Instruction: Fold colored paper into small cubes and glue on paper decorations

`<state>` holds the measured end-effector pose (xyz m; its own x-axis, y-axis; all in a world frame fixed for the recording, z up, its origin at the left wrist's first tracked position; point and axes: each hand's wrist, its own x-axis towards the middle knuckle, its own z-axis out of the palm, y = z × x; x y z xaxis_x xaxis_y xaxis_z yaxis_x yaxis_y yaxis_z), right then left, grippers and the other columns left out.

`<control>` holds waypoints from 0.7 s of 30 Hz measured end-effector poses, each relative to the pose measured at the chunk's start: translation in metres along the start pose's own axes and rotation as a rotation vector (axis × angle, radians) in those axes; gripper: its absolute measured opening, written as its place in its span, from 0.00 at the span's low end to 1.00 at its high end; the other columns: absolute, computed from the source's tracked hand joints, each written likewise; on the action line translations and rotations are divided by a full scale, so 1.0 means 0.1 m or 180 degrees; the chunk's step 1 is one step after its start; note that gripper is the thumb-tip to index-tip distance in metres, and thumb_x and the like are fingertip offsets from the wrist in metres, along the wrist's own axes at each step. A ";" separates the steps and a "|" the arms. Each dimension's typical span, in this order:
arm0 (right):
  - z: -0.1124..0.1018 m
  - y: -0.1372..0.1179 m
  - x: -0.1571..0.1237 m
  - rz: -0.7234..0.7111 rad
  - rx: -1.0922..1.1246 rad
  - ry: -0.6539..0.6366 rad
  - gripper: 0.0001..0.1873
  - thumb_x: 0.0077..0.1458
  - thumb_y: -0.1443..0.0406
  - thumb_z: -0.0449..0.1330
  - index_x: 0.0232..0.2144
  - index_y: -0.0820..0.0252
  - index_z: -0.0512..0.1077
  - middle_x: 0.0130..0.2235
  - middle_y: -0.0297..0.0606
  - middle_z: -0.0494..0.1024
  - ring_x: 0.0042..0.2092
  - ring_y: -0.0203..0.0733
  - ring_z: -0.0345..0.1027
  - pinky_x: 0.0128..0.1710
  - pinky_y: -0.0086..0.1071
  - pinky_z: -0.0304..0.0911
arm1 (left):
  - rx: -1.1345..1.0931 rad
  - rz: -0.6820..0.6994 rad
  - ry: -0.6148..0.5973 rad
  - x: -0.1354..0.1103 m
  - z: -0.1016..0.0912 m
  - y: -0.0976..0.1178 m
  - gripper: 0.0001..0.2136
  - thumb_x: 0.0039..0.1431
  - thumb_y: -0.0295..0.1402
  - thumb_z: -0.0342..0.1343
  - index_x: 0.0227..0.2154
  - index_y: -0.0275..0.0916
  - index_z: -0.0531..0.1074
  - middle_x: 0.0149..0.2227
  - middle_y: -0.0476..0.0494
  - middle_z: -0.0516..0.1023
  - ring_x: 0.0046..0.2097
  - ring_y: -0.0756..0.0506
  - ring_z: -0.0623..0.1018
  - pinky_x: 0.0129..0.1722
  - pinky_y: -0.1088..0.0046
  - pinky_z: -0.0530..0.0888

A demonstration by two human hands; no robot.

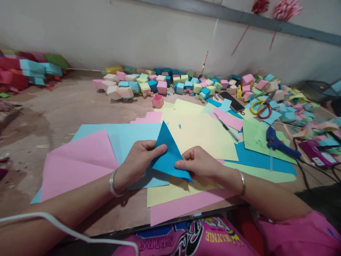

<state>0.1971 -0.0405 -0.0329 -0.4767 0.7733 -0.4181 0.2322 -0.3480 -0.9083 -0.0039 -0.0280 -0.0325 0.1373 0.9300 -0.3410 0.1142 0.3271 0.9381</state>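
A piece of blue paper, triangular in outline, is held up between my two hands above the stacked sheets. My left hand grips its left edge, thumb on top and the other fingers behind. At the lower right edge, my right hand pinches the paper between thumb and curled fingers. Beneath lie a yellow sheet and a light blue sheet. A creased pink sheet rests left of my left hand. A tiny blue scrap sits on the yellow sheet.
Many small folded paper boxes line the wall. Toward the right are a craft knife, scissors, a phone, a blue glue gun and dark cables. A white cord crosses near my left forearm.
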 end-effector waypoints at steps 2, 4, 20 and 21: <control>-0.01 -0.01 0.00 0.0040 -0.0022 -0.0082 0.18 0.51 0.61 0.61 0.13 0.60 0.66 0.16 0.35 0.71 0.17 0.29 0.61 0.17 0.25 0.54 | -0.0195 -0.0091 0.0151 0.04 -0.02 0.00 0.15 0.44 0.43 0.66 0.19 0.35 0.73 0.20 0.47 0.75 0.21 0.51 0.70 0.20 0.75 0.69; -0.03 -0.01 -0.01 0.0121 -0.0036 -0.0137 0.18 0.52 0.59 0.60 0.15 0.60 0.68 0.19 0.38 0.75 0.19 0.31 0.67 0.19 0.25 0.58 | -0.0391 -0.0143 0.0315 0.09 -0.06 0.01 0.15 0.43 0.42 0.67 0.20 0.35 0.74 0.22 0.45 0.77 0.22 0.49 0.72 0.21 0.74 0.71; -0.26 -0.17 -0.09 -0.0161 -0.0968 0.0175 0.14 0.54 0.64 0.57 0.17 0.61 0.68 0.16 0.31 0.69 0.18 0.29 0.61 0.18 0.24 0.55 | -0.0236 0.0398 0.0099 0.15 -0.15 0.00 0.15 0.50 0.41 0.64 0.20 0.35 0.70 0.20 0.50 0.73 0.22 0.53 0.68 0.22 0.78 0.65; -0.25 -0.17 -0.09 -0.0236 -0.0936 0.0301 0.14 0.54 0.64 0.57 0.18 0.61 0.68 0.17 0.31 0.70 0.19 0.29 0.62 0.19 0.24 0.55 | -0.0148 0.0521 0.0087 0.15 -0.15 0.02 0.13 0.51 0.39 0.63 0.21 0.35 0.71 0.20 0.50 0.74 0.23 0.53 0.69 0.23 0.78 0.66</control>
<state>0.2186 -0.0283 -0.0132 -0.4236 0.8415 -0.3352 0.4415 -0.1314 -0.8876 -0.0166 -0.0113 -0.0351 0.1235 0.9754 -0.1824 0.0467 0.1779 0.9829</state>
